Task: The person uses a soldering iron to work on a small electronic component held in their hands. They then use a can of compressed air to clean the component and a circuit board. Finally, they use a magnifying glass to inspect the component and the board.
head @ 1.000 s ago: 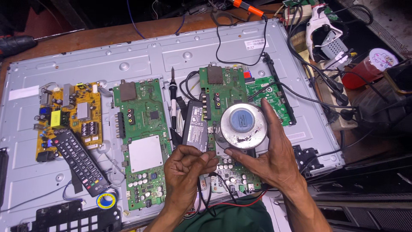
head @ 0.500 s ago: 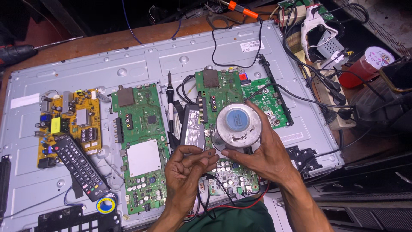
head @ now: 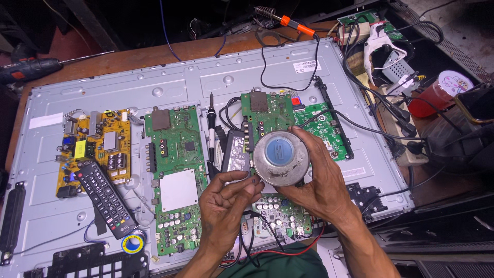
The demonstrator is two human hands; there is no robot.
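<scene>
Resting in right grip [head: 319,180] — round tin [head: 281,157]

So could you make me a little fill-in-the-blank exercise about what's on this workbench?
1. The right hand holds a round metal tin whose centre label is ____ in colour.
2. The black remote control lies partly on the ____ circuit board.
3. The soldering iron near the top edge has an ____ handle.
4. The left hand touches the tin at its lower ____ edge.

Missing words: blue; yellow; orange; left
</scene>
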